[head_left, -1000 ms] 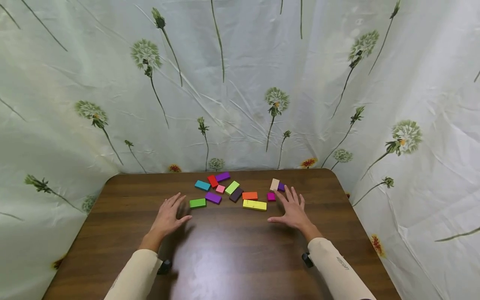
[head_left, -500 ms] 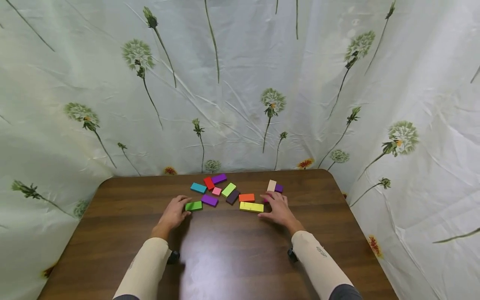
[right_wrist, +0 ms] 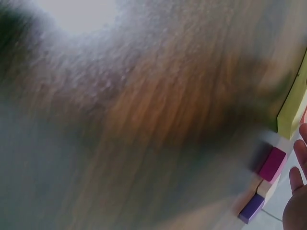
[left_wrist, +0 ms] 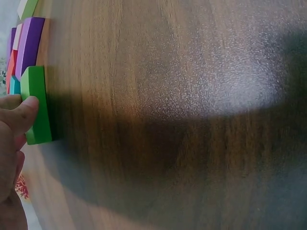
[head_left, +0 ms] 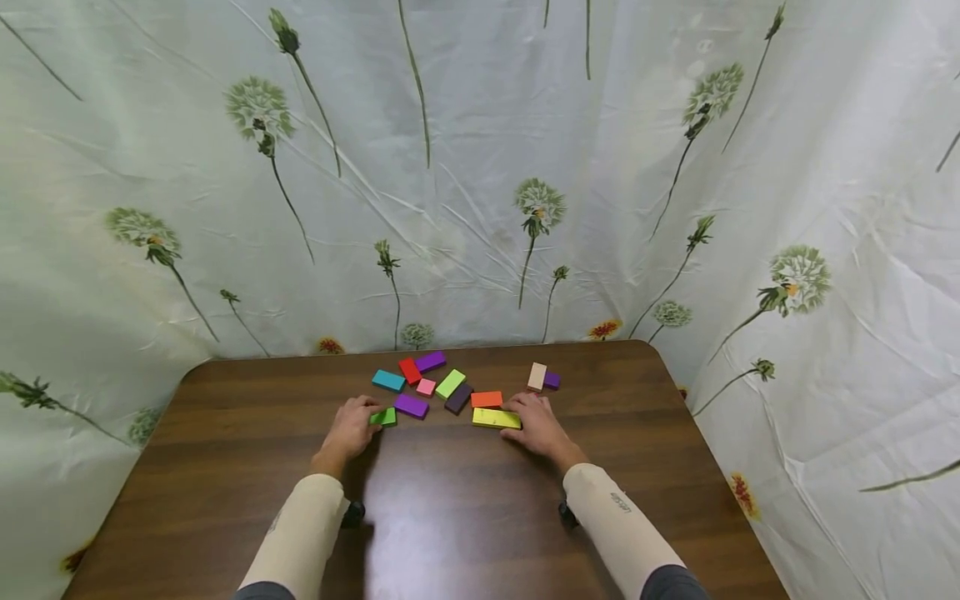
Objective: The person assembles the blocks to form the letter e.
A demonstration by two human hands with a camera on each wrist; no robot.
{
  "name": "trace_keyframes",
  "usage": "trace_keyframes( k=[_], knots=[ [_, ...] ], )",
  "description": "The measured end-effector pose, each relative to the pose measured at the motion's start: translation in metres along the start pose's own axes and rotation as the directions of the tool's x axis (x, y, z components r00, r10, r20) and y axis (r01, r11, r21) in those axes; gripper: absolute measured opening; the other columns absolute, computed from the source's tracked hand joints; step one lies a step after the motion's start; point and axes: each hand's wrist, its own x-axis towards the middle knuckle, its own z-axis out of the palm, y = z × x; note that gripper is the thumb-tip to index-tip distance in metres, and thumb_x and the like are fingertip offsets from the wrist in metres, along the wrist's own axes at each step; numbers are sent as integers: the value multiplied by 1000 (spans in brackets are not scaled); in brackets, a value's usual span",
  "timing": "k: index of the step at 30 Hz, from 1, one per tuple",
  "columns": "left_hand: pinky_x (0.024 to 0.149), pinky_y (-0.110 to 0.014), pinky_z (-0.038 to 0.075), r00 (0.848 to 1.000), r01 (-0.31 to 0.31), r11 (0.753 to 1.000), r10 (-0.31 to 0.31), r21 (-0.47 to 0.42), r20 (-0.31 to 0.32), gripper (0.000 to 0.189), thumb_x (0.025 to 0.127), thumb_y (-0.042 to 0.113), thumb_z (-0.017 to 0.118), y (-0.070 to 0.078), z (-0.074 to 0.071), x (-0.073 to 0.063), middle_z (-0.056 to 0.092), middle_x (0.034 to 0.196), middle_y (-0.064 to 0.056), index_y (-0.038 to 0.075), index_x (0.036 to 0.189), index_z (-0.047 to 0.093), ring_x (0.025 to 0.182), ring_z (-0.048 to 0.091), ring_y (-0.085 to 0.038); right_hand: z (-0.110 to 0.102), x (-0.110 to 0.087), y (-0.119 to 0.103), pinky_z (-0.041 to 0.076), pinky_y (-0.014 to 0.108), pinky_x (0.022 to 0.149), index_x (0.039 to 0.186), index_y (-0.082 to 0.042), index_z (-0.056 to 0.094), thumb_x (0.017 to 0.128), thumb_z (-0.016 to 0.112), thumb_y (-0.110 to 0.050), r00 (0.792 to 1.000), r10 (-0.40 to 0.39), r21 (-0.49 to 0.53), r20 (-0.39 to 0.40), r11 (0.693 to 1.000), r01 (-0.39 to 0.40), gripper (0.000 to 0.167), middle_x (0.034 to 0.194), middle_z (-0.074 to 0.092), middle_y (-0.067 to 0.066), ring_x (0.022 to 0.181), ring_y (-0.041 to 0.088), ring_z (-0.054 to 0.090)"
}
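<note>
In the head view my left hand (head_left: 351, 428) is at the left end of a green block (head_left: 386, 417). The left wrist view shows its thumb against the near face of the green block (left_wrist: 37, 108), with fingers behind. My right hand (head_left: 537, 423) reaches round the right end of a long yellow block (head_left: 495, 418), thumb on the near side and fingers on the far side. In the right wrist view its fingers (right_wrist: 301, 153) look spread behind the yellow block (right_wrist: 292, 110) and a magenta block (right_wrist: 273, 164); I cannot tell whether they touch. The hand hides the magenta block in the head view.
Between the hands lie an orange block (head_left: 487, 400), a dark block (head_left: 459, 398), a lime block (head_left: 451, 383), a purple block (head_left: 412, 407) and several others. A beige block (head_left: 537, 376) stands apart at right. A flowered curtain (head_left: 465, 208) hangs behind the wooden table (head_left: 450, 517).
Both hands have come down to the blocks and closer together. The left now takes the green block's end; the right has moved left over the magenta block to the yellow block's end.
</note>
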Motion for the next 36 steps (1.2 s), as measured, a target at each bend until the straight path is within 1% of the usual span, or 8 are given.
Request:
trace_keyframes(
  k=[5, 9, 13, 19, 23, 28, 32, 36],
  knots=[
    [83, -53, 46, 1000, -8, 1000, 8, 2, -13, 28, 79, 0, 73, -1, 2, 2, 63, 102, -20, -3, 106, 70, 94, 57, -40, 2, 3, -4, 36, 47, 87, 115, -3, 66, 84, 74, -27, 1000, -5, -9, -2, 1000, 5, 40, 113, 61, 11, 107, 29, 56],
    [82, -51, 48, 999, -7, 1000, 6, -10, -34, 28, 76, -2, 74, -1, 3, 3, 65, 97, -18, -4, 104, 71, 90, 59, -39, 4, 5, -7, 37, 48, 90, 113, -1, 66, 85, 73, -23, 1000, -10, 14, -3, 1000, 10, 37, 112, 62, 13, 106, 31, 56],
    [81, -51, 48, 999, 21, 999, -23, -33, -32, 28, 76, -2, 74, 0, 3, 3, 65, 95, -18, -4, 104, 71, 90, 59, -40, 6, 7, -8, 41, 48, 93, 112, 1, 66, 86, 71, -17, 1000, 8, 51, 12, 999, -9, 32, 110, 62, 13, 106, 32, 57],
    [82, -52, 48, 996, 86, 992, -88, -91, -20, 28, 75, -3, 75, -2, 3, 5, 65, 93, -17, -2, 102, 71, 91, 59, -41, 7, 10, -7, 44, 47, 92, 109, 2, 67, 85, 71, -12, 1000, 17, 89, 13, 996, -18, 27, 106, 63, 14, 103, 31, 59],
    [82, -52, 47, 994, 105, 989, -107, -103, -9, 27, 75, -2, 75, -2, 1, 6, 64, 93, -16, -1, 102, 72, 92, 59, -42, 7, 11, -7, 46, 45, 92, 108, 3, 67, 85, 72, -11, 999, 27, 112, 24, 993, -30, 27, 106, 63, 14, 102, 30, 59],
    [82, -53, 47, 994, 107, 989, -109, -102, -13, 27, 75, -3, 75, -2, 1, 5, 65, 93, -17, -1, 102, 72, 91, 59, -43, 7, 12, -7, 46, 45, 93, 108, 4, 67, 84, 72, -8, 999, 45, 153, 29, 987, -49, 28, 107, 63, 15, 104, 31, 59],
    [82, -53, 46, 993, 110, 989, -112, -101, -20, 27, 75, -4, 75, -2, 2, 6, 64, 93, -18, -2, 101, 71, 91, 58, -43, 7, 12, -9, 45, 45, 93, 107, 4, 67, 83, 72, -7, 1000, 21, 152, 18, 988, -24, 27, 107, 64, 15, 103, 31, 59],
    [83, -53, 46, 993, 112, 988, -115, -107, -20, 28, 75, -3, 74, -2, 3, 6, 64, 94, -18, -2, 103, 71, 92, 58, -43, 8, 8, -17, 46, 43, 92, 107, 1, 68, 83, 72, -9, 999, -42, 140, 27, 989, 38, 26, 105, 66, 13, 101, 28, 60]
  ],
)
